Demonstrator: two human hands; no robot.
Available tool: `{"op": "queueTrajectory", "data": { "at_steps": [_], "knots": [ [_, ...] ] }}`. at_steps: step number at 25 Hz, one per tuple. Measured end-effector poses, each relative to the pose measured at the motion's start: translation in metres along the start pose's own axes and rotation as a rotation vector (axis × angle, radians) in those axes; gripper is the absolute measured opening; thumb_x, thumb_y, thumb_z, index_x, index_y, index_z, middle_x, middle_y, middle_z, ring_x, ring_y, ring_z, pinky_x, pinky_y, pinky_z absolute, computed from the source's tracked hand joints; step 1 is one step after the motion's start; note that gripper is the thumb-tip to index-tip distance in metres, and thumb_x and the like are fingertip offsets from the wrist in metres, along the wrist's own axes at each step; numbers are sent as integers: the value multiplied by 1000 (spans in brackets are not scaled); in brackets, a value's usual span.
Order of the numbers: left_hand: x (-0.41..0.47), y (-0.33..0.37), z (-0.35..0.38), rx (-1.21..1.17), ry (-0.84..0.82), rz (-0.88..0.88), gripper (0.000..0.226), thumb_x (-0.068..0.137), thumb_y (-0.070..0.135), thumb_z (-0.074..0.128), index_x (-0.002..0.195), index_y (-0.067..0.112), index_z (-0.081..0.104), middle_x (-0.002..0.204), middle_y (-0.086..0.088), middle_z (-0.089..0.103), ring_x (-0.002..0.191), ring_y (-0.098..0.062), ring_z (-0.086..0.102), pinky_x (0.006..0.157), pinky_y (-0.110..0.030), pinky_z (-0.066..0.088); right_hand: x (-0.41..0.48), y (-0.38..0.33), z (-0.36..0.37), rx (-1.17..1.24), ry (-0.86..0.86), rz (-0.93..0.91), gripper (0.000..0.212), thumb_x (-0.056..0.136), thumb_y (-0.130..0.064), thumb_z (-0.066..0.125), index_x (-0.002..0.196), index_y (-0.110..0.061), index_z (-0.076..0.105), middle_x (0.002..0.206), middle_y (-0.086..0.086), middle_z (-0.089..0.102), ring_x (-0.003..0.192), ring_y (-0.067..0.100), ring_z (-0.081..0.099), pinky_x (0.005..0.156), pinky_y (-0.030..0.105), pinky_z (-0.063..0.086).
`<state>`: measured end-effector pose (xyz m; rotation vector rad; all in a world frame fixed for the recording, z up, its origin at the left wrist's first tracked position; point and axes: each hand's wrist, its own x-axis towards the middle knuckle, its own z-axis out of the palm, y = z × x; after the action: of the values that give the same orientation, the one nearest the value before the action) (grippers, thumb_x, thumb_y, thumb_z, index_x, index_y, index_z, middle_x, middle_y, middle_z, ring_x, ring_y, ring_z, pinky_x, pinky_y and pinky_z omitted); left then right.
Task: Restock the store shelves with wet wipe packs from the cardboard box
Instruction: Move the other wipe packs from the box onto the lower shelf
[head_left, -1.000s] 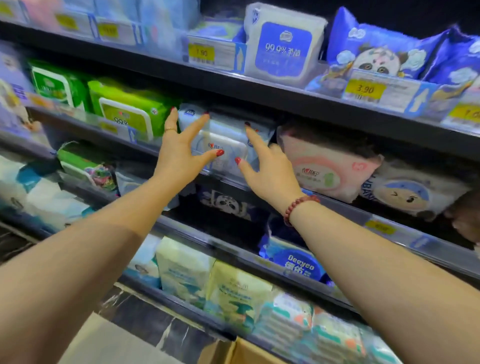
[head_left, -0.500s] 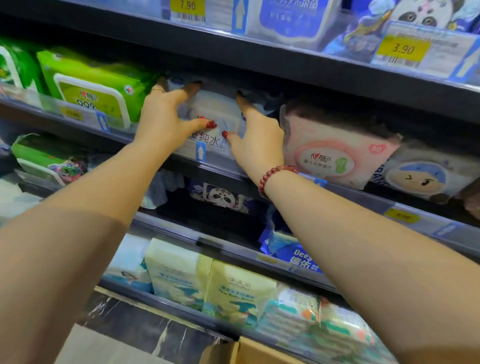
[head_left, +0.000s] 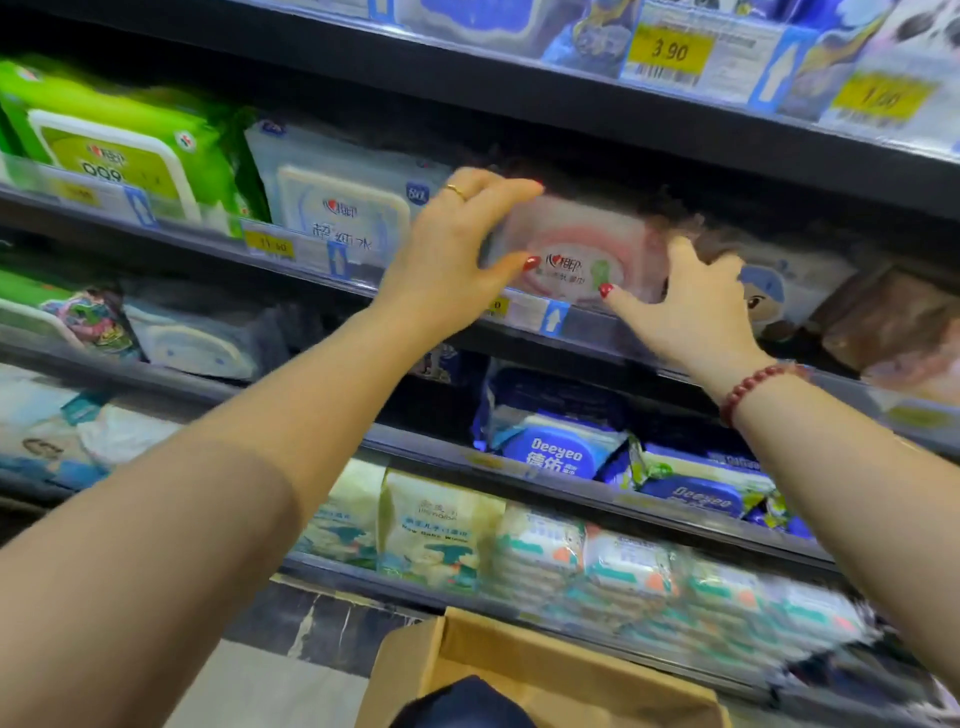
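Between left hand and right hand, a soft, glossy pink wet wipe pack with an oval lid sits on the shelf. The left hand grips its corner; the right presses it, fingers spread.

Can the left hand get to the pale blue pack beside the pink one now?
Probably yes: the pale blue pack stands right beside the left hand, its face unblocked, but that hand grips the pink pack and must release it first.
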<state>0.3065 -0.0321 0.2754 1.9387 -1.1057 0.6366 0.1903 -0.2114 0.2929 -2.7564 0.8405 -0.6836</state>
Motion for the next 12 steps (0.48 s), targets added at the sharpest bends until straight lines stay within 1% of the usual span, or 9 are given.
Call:
{"op": "queueTrajectory", "data": {
  "at_steps": [1,2,4,6,7,9,10,11,12],
  "knots": [
    [5,9,11,3,-77,-61,57,82,26,73,135,22,53,128,-10,49,118,-24,49,100,-38,44,7,4,-1,7,-48,23,64,86,-46,62,135,-12,41,127,27,48,119,43,45,95,43,40],
    [11,15,21,39,-115,-134,56,83,27,72,135,25,52,130,-10,45,121,-25,46,101,-40,43,12,3,-3,31,-69,12,61,86,-44,63,132,-8,44,125,25,53,118,41,48,93,42,42],
    [22,19,30,175,-90,-233,43,83,27,72,124,20,59,130,-13,43,123,-30,42,99,-43,44,22,-3,-4,89,-46,-27,53,85,-38,66,124,-4,52,122,20,59,115,36,53,89,40,45],
    [34,20,29,302,-65,-288,28,85,25,70,109,12,64,127,-15,44,123,-34,39,96,-42,44,32,-5,-1,108,-23,-24,49,84,-34,68,123,-5,55,121,17,60,112,33,56,88,37,47],
    [38,17,29,348,-69,-303,23,86,20,68,105,9,64,126,-16,46,122,-35,41,93,-40,43,36,-5,1,108,-23,-23,50,85,-32,68,126,-7,54,124,16,59,113,33,56,90,36,46],
    [46,12,34,368,-86,-317,15,87,10,63,100,4,64,115,-15,51,110,-32,50,80,-35,42,45,-3,3,71,-38,-42,53,88,-30,65,133,-9,48,129,15,56,116,32,54,94,36,45],
    [53,9,38,370,-117,-325,16,87,8,61,102,3,64,111,-14,53,105,-31,53,75,-32,40,50,-4,2,36,-52,-61,53,90,-31,63,135,-10,46,130,14,55,117,33,53,95,37,45],
    [63,6,41,403,-159,-319,21,89,11,61,109,5,62,114,-15,55,106,-31,54,75,-30,38,57,-7,3,-7,-74,-58,52,91,-31,61,136,-11,44,131,14,54,117,33,53,95,37,46],
    [73,6,42,467,-242,-308,30,91,17,61,119,8,58,121,-16,56,111,-32,53,78,-31,38,63,-10,5,-49,-88,-46,50,93,-31,59,136,-11,44,130,14,54,116,33,54,93,36,46]
  ]
}}
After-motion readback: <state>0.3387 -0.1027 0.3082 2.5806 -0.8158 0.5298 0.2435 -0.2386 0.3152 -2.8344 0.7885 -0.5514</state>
